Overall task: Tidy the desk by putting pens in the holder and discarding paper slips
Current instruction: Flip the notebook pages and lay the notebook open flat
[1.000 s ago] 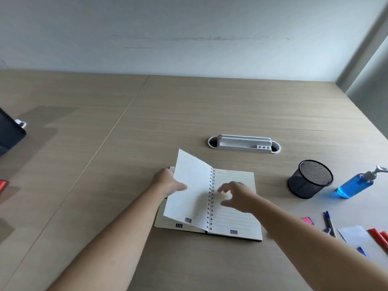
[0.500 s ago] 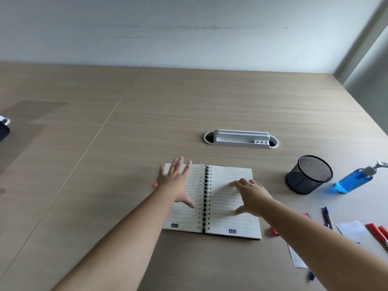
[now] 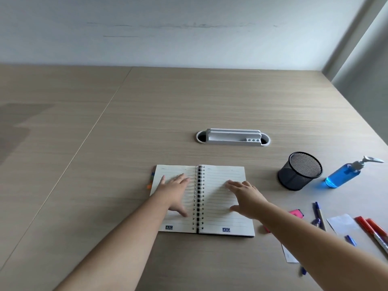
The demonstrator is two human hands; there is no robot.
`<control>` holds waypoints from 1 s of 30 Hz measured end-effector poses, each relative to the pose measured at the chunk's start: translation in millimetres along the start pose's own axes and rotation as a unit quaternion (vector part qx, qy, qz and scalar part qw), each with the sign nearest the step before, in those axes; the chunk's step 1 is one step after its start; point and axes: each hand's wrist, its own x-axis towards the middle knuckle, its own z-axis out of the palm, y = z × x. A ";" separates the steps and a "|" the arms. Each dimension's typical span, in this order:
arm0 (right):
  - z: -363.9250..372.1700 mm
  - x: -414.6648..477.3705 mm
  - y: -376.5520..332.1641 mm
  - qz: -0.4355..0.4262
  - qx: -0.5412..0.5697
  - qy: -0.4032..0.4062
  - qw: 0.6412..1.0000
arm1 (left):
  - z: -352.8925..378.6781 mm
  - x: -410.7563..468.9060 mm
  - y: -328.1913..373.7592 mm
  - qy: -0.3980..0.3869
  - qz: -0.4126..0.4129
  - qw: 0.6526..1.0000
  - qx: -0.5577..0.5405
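Palms flat, both hands (image 3: 175,193) (image 3: 246,198) spread empty fingers over lined spiral notebook (image 3: 225,219); round mesh holder (image 3: 299,171) nearby.

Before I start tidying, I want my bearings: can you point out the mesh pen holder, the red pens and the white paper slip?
mesh pen holder (image 3: 294,179): head view, on its dark front wall.
red pens (image 3: 372,228): head view, mid-barrel.
white paper slip (image 3: 343,224): head view, on its bare middle.
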 end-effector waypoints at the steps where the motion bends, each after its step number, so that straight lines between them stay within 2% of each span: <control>1: 2.1 -5.4 -0.5 -0.003 0.029 0.026 0.999 | 3.9 -7.1 -3.4 0.047 0.005 0.998 -0.046; 4: 17.4 -31.9 -5.6 -0.026 0.116 0.107 0.987 | 29.9 -31.4 -11.9 0.227 0.016 0.960 -0.160; 6: 34.2 -51.1 -12.3 -0.052 0.143 0.098 0.983 | 57.3 -45.2 -12.9 0.257 0.036 0.952 -0.165; 9: 60.2 -62.4 -15.7 -0.056 0.126 0.046 0.989 | 89.8 -50.8 -15.0 0.216 0.043 0.969 -0.112; 11: 67.1 -60.0 -12.5 -0.042 0.099 0.047 0.993 | 91.1 -49.9 -17.6 0.169 0.022 0.979 -0.111; 17: 57.9 -42.7 -9.1 -0.006 0.064 0.033 0.997 | 71.0 -34.3 -17.7 0.129 0.008 0.989 -0.070; 30: 5.5 23.9 19.2 0.030 0.016 -0.001 0.999 | 20.5 36.0 -2.4 0.105 -0.052 0.990 -0.078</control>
